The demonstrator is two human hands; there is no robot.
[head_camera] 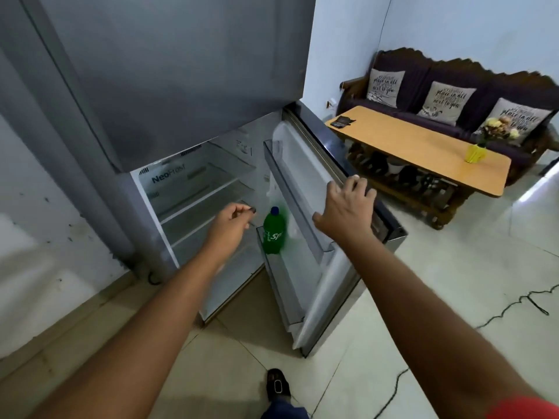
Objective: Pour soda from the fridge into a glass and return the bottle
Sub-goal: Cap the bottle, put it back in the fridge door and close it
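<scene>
My right hand (344, 207) has its fingers curled over the top edge of the open fridge door (320, 225), gripping it. My left hand (233, 220) hangs in front of the shelves with the fingers loosely curled in and nothing in them, just left of the bottle and not touching it. The green soda bottle (274, 232) stands upright with its blue cap on at the inner end of the lower door bin (290, 285); the rest of that bin shows nothing else. The upper door bin (290, 182) and the fridge shelves (199, 201) look bare. Between my hands the way to the bottle is clear. To the right, beyond the door, stand a wooden table (423, 146) with a yellow vase (475, 152) and a dark sofa (453, 86). A black cable (514, 306) trails across the tiled floor.
</scene>
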